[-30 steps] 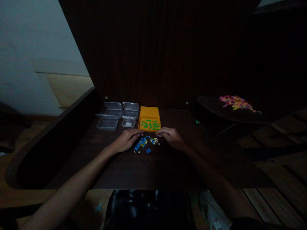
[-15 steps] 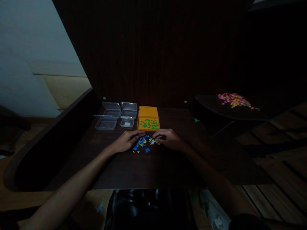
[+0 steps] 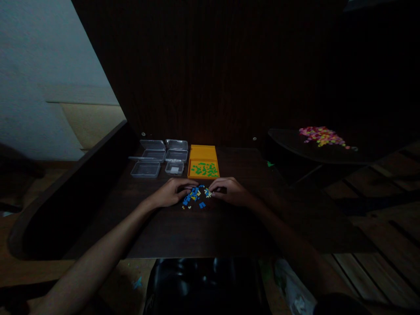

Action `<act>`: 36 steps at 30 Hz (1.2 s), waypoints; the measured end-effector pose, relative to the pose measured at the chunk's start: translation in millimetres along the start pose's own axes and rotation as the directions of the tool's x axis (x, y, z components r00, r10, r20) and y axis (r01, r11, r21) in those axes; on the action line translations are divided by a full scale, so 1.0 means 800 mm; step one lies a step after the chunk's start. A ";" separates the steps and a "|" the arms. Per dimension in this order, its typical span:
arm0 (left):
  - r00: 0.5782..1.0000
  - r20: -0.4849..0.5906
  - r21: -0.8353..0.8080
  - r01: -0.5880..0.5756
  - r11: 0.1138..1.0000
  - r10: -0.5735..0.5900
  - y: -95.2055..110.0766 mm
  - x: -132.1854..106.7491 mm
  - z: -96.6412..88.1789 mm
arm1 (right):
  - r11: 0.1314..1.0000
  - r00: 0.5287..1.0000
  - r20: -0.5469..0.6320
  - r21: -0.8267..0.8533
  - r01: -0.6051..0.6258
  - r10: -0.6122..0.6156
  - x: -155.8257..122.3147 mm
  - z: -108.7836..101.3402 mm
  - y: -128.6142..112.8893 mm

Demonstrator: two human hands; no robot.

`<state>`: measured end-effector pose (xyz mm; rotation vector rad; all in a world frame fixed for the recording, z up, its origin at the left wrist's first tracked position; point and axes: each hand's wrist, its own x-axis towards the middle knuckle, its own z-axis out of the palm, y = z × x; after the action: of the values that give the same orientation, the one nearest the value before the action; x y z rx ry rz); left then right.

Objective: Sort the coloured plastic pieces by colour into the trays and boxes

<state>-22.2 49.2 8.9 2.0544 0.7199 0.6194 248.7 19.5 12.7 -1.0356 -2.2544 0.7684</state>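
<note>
Small blue and yellow toy bricks [image 3: 192, 197] lie in a loose pile on the dark wooden desk, between my two hands. At the left of the pile, my left hand [image 3: 170, 192] rests with its fingers stretched out and its thumb apart, close against the bricks. My right hand [image 3: 229, 191] is curved at the pile's right side, thumb and fingers apart. Its fingertips are at a small cluster of cream and blue bricks [image 3: 208, 192]. I see nothing held in either hand. Just beyond stands an open yellow box [image 3: 202, 152] with green bricks [image 3: 205, 169] spread in it.
Several clear plastic boxes [image 3: 145, 169] with raised lids stand to the left of the yellow box. A heap of pink, red and yellow small pieces [image 3: 323, 135] lies on a raised side shelf [image 3: 288, 142] at the right. A dark panel [image 3: 210, 78] rises behind the desk.
My right hand's thumb and fingertips have moved slightly left, drawing the cream bricks into a tighter cluster. My left hand has stayed nearly in place.
</note>
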 end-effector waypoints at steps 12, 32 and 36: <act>0.993 0.116 -0.004 0.003 1.000 -0.002 0.003 -0.001 -0.011 | 0.995 0.997 0.040 -0.081 0.066 -0.062 0.000 0.002 0.000; 0.993 0.116 0.111 -0.032 0.993 0.019 0.009 0.001 -0.011 | 0.991 0.999 0.006 -0.120 0.053 -0.052 0.000 0.001 -0.002; 0.993 0.115 0.123 -0.044 0.991 0.030 0.010 0.001 -0.011 | 0.992 0.999 -0.030 -0.127 0.023 -0.027 0.000 0.000 -0.004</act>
<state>-25.1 50.7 20.2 2.2035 0.6701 0.4843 247.1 18.1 14.6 -1.0678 -2.3088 0.6011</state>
